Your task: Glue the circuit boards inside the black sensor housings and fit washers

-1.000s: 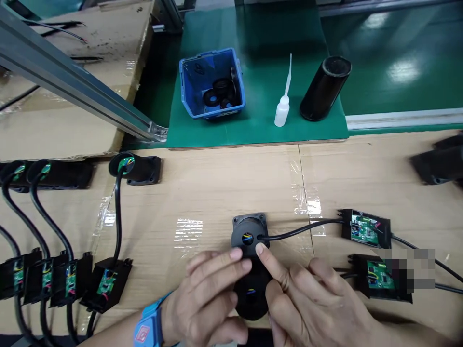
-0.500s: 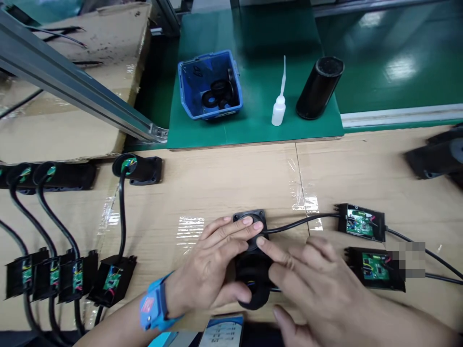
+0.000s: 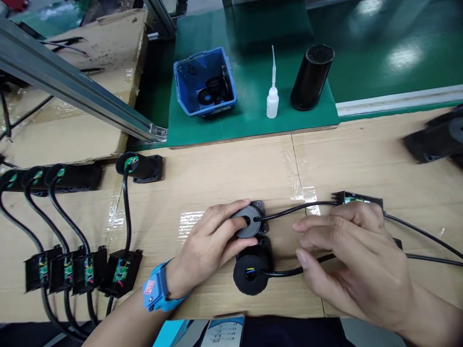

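Observation:
My left hand [image 3: 211, 241] is closed on a black round housing [image 3: 250, 225] lying on the cardboard-covered bench, index finger across its grey face and thumb under it. A second black housing [image 3: 249, 275] lies just in front of it, coloured wires showing in its hole. A black cable [image 3: 289, 210] runs from the far housing to a small black circuit box [image 3: 356, 197]. My right hand [image 3: 349, 258] hovers over the circuit boxes and the near housing's cable [image 3: 285, 273], fingers loosely stretched leftward, holding nothing that I can see.
A blue bin [image 3: 184, 94] of black rings, a white squeeze bottle [image 3: 272, 103] and a black cylinder [image 3: 311, 77] stand on the green mat behind. Several cabled units [image 3: 72, 267] lie at the left, with an aluminium rail [image 3: 79, 96] above. More black parts [image 3: 434, 137] sit far right.
My left hand has shifted up onto the far housing and gripped it. My right hand has drawn back to the right, off the housings and over the circuit boxes.

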`<move>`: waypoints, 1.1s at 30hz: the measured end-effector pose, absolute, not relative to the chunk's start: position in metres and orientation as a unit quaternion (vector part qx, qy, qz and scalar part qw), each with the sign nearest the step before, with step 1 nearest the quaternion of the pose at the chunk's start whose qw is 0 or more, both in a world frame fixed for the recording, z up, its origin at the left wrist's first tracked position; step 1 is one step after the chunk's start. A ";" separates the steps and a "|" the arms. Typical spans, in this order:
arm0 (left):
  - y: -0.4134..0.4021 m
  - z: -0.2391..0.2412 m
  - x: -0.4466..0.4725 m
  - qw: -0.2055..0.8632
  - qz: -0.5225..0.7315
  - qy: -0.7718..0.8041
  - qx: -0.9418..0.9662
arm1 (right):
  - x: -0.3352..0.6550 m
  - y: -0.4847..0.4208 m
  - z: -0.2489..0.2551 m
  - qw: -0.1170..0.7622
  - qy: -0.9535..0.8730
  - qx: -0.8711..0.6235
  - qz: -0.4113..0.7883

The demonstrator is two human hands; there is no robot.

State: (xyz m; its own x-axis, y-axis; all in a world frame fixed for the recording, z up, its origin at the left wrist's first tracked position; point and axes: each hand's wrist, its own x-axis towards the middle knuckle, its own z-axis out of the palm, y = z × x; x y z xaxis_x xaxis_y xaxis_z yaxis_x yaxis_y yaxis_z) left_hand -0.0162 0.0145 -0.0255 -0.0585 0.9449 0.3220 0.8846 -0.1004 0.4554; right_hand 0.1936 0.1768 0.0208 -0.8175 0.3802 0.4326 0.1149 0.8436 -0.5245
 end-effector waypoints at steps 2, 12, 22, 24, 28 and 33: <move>0.016 -0.025 -0.015 0.054 0.283 0.670 0.684 | 0.193 0.178 0.021 0.269 -0.921 -0.134 0.248; 0.003 -0.015 -0.012 0.053 0.335 0.634 0.695 | 0.194 0.179 0.020 0.268 -0.925 -0.131 0.235; -0.009 -0.007 0.008 0.075 0.265 0.591 0.759 | 0.191 0.183 0.013 0.266 -0.934 -0.128 0.201; -0.009 -0.009 0.010 0.091 0.262 0.598 0.752 | 0.191 0.183 0.013 0.266 -0.935 -0.127 0.197; -0.011 -0.008 0.013 0.098 0.255 0.611 0.743 | 0.191 0.183 0.014 0.266 -0.936 -0.126 0.194; -0.009 -0.010 0.009 0.084 0.287 0.592 0.749 | 0.192 0.182 0.014 0.268 -0.935 -0.131 0.193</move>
State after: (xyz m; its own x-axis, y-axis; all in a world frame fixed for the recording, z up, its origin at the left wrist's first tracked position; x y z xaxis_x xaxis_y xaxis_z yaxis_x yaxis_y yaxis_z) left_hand 0.0088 -0.0092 -0.0100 0.1350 0.9341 0.3306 0.8381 -0.2857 0.4648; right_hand 0.1916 0.1825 0.0136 -0.8215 0.3491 0.4508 0.1422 0.8911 -0.4309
